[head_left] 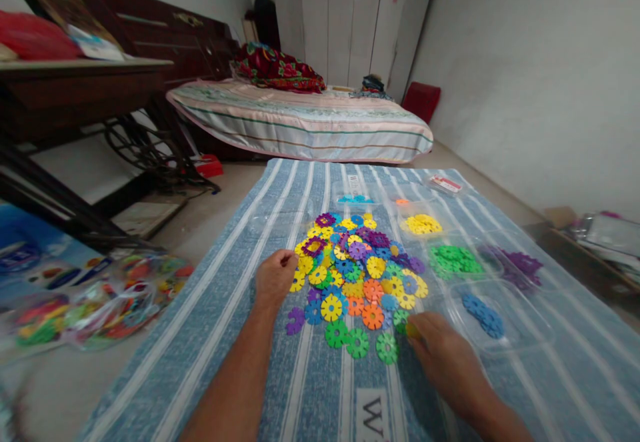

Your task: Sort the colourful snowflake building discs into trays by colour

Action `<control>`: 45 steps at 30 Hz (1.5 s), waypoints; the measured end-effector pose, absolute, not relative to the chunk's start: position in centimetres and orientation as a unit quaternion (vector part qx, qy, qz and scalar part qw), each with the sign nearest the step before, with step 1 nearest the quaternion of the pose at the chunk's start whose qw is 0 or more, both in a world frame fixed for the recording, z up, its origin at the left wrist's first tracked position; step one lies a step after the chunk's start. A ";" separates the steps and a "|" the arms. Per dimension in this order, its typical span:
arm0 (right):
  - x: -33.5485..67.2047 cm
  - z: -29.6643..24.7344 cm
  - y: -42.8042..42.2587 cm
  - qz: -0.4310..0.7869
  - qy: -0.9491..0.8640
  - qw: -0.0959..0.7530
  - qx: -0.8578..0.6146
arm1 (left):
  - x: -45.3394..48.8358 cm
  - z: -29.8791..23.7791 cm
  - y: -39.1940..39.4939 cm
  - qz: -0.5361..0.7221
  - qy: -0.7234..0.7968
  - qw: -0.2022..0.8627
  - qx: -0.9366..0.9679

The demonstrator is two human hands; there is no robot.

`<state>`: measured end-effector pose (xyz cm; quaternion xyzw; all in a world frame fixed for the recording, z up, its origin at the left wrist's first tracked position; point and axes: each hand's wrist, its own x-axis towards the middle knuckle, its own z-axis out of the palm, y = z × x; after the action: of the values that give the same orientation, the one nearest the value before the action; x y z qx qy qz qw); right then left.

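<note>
A pile of flat, notched plastic flower discs point(350, 269) in yellow, blue, purple, orange and green lies on the striped cloth. At the pile's left edge is my left hand point(275, 279), its fingers curled closed; whatever they may hold is hidden. My right hand point(445, 349), at the near right of the pile, pinches a yellow flower disc point(411, 330) between thumb and fingers. Close to that hand lies a loose green disc point(387, 348). Sorted discs sit in clear plastic boxes on the right: blue discs point(483, 315), green discs point(456, 260) and yellow discs point(423, 224).
Purple discs point(520, 267) lie farther right. Behind the pile, another clear box holds light blue discs point(355, 199), with an orange disc point(402, 201) beside it. A small clear case point(445, 185) rests near the far corner. Beyond stands a bed point(310, 122); bags of toys point(115, 295) lie left.
</note>
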<state>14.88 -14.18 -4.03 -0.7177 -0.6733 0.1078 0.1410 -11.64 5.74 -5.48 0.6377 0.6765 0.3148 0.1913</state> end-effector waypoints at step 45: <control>18.5 2.8 -3.5 -0.052 -0.525 0.119 -0.841 | -11.6 -5.4 5.6 0.322 0.670 0.188 0.642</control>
<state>18.49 -3.47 2.81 -0.8408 -0.5254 -0.0519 0.1191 -11.59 5.62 -5.37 0.6421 0.6699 0.3221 0.1876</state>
